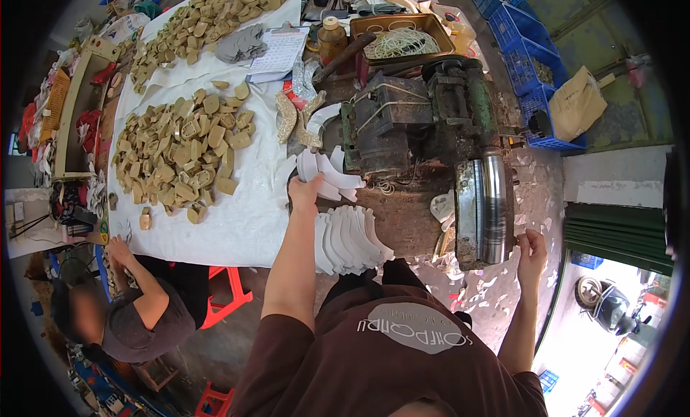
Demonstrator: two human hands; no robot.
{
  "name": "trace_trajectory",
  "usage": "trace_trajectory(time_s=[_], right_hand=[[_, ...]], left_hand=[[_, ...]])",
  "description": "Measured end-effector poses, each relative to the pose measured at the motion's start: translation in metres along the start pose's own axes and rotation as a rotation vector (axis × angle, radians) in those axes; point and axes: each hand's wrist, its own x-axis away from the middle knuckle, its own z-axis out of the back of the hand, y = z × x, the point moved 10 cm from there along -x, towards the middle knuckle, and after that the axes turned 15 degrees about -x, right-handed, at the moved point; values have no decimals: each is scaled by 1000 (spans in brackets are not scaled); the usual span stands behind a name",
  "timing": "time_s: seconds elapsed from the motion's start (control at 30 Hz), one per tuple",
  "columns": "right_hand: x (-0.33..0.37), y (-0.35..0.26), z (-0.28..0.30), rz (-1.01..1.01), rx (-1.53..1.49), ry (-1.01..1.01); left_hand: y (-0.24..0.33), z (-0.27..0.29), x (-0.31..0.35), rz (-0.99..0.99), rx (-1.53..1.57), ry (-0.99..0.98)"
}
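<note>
Where the workbench (413,226) comes closest to my body, a row of white curved pieces (348,239) overlaps along its edge. To the right, my right hand (532,253) is raised beside the polished metal roller (494,209), apart from it; its fingers are loosely bent, and I cannot tell whether they hold anything small. Beyond the row, my left hand (305,191) rests on a second group of white curved pieces (332,175), thumb and fingers partly spread; I cannot tell how firmly they grip. Left of this group, a heap of beige blocks (180,147) lies on a white sheet (237,230). Beyond the group are speckled curved pieces (286,117), with a dark machine (392,115) to their right. Farther back are a clipboard (280,54), a brown bottle (331,40) and a tray (411,60) of pale cord (404,42). Blue plastic crates (519,30) line the far right.
</note>
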Motion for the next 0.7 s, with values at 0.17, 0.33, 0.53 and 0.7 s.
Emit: trace_trajectory(time_s=[0.17, 0.33, 0.53, 0.7], right_hand=[[2, -3, 2, -5, -4, 28], [5, -1, 2, 7, 41, 31], [7, -14, -6, 33, 126, 28], [15, -5, 0, -13, 129, 41]], left_hand=[[34, 32, 39, -105, -133, 250], [38, -8, 66, 128, 583, -134], [22, -55, 66, 359, 521, -30], [40, -57, 67, 147, 270, 86]])
